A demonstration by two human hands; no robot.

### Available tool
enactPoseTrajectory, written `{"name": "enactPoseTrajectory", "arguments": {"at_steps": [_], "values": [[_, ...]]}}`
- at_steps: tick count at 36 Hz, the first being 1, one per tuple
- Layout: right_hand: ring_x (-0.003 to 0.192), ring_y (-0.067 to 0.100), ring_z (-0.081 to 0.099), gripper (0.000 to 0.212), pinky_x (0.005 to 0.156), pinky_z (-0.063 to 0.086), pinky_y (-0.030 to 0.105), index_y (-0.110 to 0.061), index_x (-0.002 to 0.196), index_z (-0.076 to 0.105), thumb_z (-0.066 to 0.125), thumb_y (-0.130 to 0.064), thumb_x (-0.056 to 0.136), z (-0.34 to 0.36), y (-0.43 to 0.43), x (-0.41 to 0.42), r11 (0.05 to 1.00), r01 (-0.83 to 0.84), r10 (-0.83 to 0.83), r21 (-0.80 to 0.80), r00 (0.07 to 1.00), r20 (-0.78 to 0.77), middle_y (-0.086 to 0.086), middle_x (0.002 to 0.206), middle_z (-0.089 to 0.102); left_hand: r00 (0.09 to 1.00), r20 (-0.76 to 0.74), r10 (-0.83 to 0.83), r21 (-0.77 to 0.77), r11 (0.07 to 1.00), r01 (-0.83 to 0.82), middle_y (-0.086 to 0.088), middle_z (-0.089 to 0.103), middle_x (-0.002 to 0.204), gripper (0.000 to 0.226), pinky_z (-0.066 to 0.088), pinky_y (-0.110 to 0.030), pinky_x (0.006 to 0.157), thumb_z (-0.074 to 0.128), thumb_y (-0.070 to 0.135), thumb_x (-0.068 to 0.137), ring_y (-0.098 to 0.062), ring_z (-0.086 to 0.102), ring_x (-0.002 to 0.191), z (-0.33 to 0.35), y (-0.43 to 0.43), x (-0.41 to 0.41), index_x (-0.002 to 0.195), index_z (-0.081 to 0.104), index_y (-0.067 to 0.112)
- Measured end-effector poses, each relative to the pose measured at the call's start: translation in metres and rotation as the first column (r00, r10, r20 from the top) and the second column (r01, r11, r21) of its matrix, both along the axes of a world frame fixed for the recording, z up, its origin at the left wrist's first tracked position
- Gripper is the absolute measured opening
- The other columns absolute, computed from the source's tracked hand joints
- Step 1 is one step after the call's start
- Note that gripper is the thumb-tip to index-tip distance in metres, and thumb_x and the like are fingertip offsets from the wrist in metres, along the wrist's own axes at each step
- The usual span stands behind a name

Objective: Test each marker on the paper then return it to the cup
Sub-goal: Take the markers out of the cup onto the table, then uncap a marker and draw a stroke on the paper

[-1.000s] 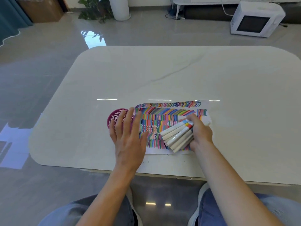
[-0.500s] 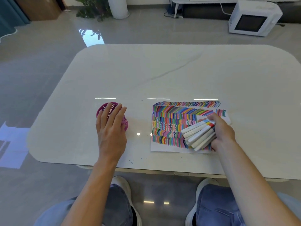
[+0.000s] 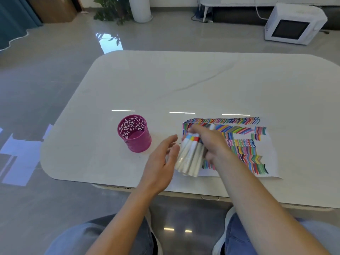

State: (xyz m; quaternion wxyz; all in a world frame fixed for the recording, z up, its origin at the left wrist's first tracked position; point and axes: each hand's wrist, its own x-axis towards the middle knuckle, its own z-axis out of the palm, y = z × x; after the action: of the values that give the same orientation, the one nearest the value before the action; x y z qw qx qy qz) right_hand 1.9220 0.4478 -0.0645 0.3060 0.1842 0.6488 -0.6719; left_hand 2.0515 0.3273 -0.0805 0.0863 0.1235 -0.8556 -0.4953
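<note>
The right hand (image 3: 211, 142) is gripping the markers (image 3: 189, 157), fingers curled round them, over the paper (image 3: 248, 144). The left hand (image 3: 161, 162), fingers (image 3: 170, 142) loosely spread, is hovering just beside them. It is probably best pinching out only one. The empty cup (image 3: 134, 134) is standing left of those fingers.

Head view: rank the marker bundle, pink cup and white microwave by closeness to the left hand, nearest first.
1. marker bundle, gripped by the right hand, just right of the left hand.
2. pink cup, on the table, ahead-left.
3. white microwave, far back right.
</note>
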Motion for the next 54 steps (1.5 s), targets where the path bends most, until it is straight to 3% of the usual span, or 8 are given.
{"name": "enactPoseTrajectory", "arguments": {"at_steps": [4,12,20,23,30,37,44,54], "values": [[0.067,0.028,0.066,0.015,0.069,0.057,0.039,-0.006,0.071,0.068,0.081,-0.013,0.069,-0.005,-0.044,0.004,0.999,-0.045,0.045,0.022,0.999,-0.024,0.011,0.07,0.067,0.995,0.1,0.013,0.249,0.968,-0.038,0.023,0.054,0.138,0.045,0.039,-0.018,0.107,0.04,0.045,0.105,0.015,0.046,0.125,-0.001,-0.005,-0.008,0.149,0.041,0.035],[0.091,0.021,0.072,0.058,0.085,0.061,0.038,-0.013,0.117,0.061,0.087,-0.045,0.076,-0.023,-0.083,0.007,0.998,0.02,-0.008,0.061,0.983,-0.183,0.006,0.107,0.07,0.979,0.106,0.176,0.153,0.97,-0.191,0.012,0.045,0.15,0.059,0.039,-0.025,0.111,0.043,0.042,0.105,0.003,0.042,0.134,-0.019,-0.007,-0.019,0.158,0.02,0.028],[0.123,0.013,0.059,0.042,0.108,0.048,0.034,-0.017,0.126,0.06,0.062,-0.048,0.098,-0.031,-0.088,0.009,0.997,0.029,0.0,0.068,0.919,-0.393,0.0,0.13,0.063,0.967,0.118,0.225,0.057,0.971,-0.233,0.001,0.027,0.161,0.06,0.023,-0.041,0.123,0.034,0.04,0.107,-0.011,0.018,0.15,-0.032,-0.001,-0.023,0.16,0.012,0.022],[0.121,0.02,0.061,0.035,0.109,0.048,0.045,-0.014,0.125,0.062,0.051,-0.04,0.104,-0.034,-0.088,0.01,0.999,0.004,0.015,0.046,0.914,-0.405,0.005,0.126,0.065,0.96,0.138,0.244,0.057,0.966,-0.253,0.003,0.023,0.164,0.059,0.02,-0.037,0.124,0.033,0.037,0.108,-0.01,0.015,0.151,-0.033,-0.002,-0.023,0.16,0.01,0.022],[0.144,0.007,0.04,0.047,0.124,0.03,0.035,-0.018,0.154,0.044,0.039,-0.032,0.11,-0.027,-0.079,0.007,0.998,-0.032,0.007,-0.057,0.92,-0.391,-0.005,0.158,0.045,0.955,0.135,0.265,0.005,0.963,-0.268,0.007,0.016,0.165,0.057,0.011,-0.024,0.121,0.031,0.033,0.109,-0.005,0.01,0.151,-0.038,0.0,-0.02,0.16,0.008,0.024],[0.127,-0.005,0.045,0.041,0.092,0.035,0.003,-0.023,0.149,0.051,0.043,-0.027,0.109,-0.021,-0.054,0.001,0.996,-0.043,0.005,-0.072,0.887,-0.463,-0.015,0.144,0.051,0.956,0.096,0.278,-0.009,0.96,-0.279,0.008,0.018,0.165,0.054,0.017,-0.032,0.125,0.032,0.025,0.109,-0.005,0.012,0.151,-0.039,0.002,-0.02,0.159,0.013,0.025],[0.112,0.003,0.064,0.022,0.093,0.052,0.023,-0.022,0.116,0.072,0.055,-0.018,0.102,-0.028,-0.015,0.014,0.997,0.006,0.037,0.075,0.837,-0.546,-0.011,0.115,0.072,0.963,0.056,0.262,-0.096,0.962,-0.256,0.007,0.022,0.164,0.055,0.027,-0.038,0.122,0.032,0.017,0.108,-0.009,0.018,0.151,-0.036,0.005,-0.017,0.159,0.015,0.026],[0.091,0.002,0.062,0.017,0.07,0.05,0.01,-0.024,0.108,0.069,0.055,-0.015,0.103,-0.028,0.036,0.026,0.951,-0.031,0.21,0.309,0.798,-0.565,-0.014,0.098,0.066,0.968,-0.103,0.23,-0.338,0.907,-0.252,-0.011,0.033,0.158,0.079,0.043,-0.055,0.11,0.051,-0.02,0.088,-0.029,0.032,0.147,-0.041,0.007,-0.014,0.154,0.025,0.014]]}}
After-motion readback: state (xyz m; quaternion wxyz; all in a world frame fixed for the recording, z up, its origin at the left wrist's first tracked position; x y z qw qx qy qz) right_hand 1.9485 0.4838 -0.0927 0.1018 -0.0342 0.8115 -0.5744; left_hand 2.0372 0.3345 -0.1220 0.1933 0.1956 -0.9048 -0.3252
